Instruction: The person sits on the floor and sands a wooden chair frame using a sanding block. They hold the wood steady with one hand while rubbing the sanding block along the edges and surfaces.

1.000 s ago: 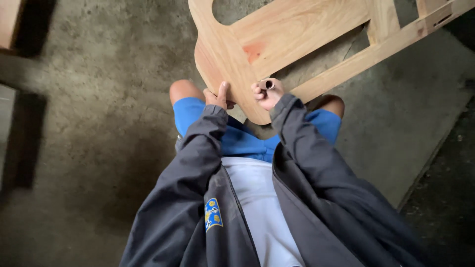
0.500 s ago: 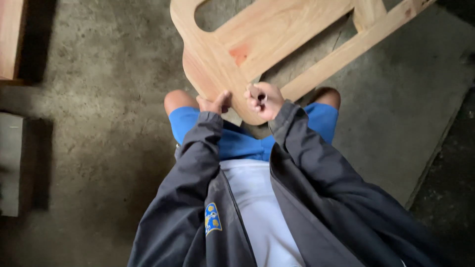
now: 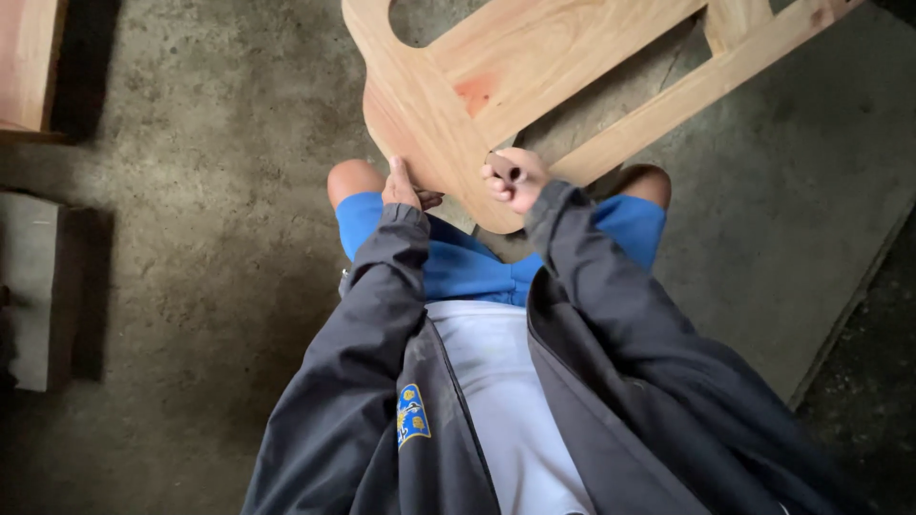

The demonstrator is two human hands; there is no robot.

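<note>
Head view: I see my left hand (image 3: 403,189) gripping the rounded end of the wooden frame (image 3: 496,81) at upper centre, while my right hand (image 3: 520,181) clenches a small brown roll (image 3: 503,167) against it.

Wooden chair frame (image 3: 534,67): pale tan, visible grain, one reddish-orange blotch. Rolled sandpaper (image 3: 503,169): brown, dark at its open end. Shorts (image 3: 477,272): bright blue. Jacket (image 3: 630,381): dark charcoal grey, carrying a blue and yellow badge (image 3: 410,413). Shirt (image 3: 510,401): white. Floor (image 3: 200,191): mottled grey-brown concrete. Timber piece (image 3: 29,57) at left: pinkish tan.
</note>
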